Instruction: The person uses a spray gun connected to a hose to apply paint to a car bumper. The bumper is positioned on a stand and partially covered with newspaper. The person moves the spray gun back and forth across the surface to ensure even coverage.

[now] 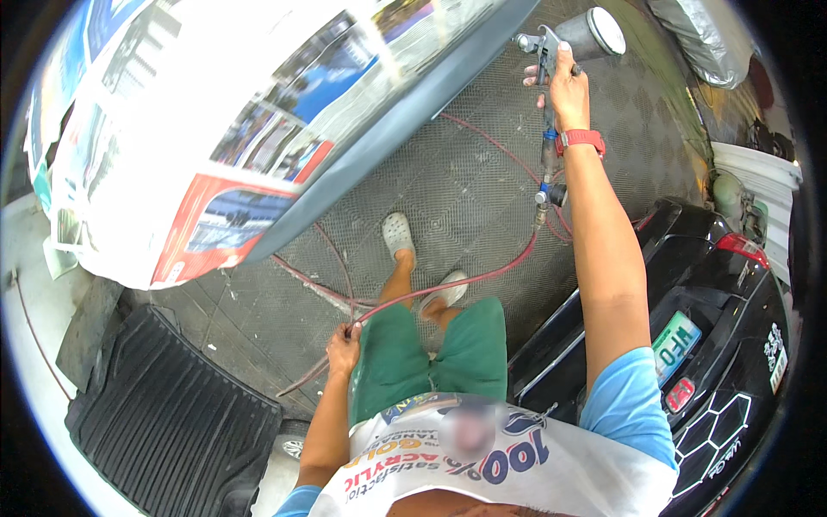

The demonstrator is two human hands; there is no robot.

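My right hand (pixel 568 90) is wrapped round the handle of a metal spray gun (pixel 546 53), my arm stretched far forward. A grey cup with a pale lid (pixel 607 33) sits on the gun. Below the grip hang fittings with blue rings, joined to a red air hose (pixel 504 269). The hose curves back across my legs to my left hand (pixel 343 346), whose fingers are closed on it near my thigh. Just left of the gun's nozzle runs the grey lower edge (pixel 405 146) of a vehicle body, masked above with newspaper sheets (pixel 284 103).
A black car (pixel 724 345) stands close on my right. Loops of red hose lie on the patterned grey floor (pixel 465 189) by my feet. At lower left is a ribbed black mat (pixel 172 405). A silver-covered object (pixel 711 39) and a pale green tank (pixel 728 194) stand at the far right.
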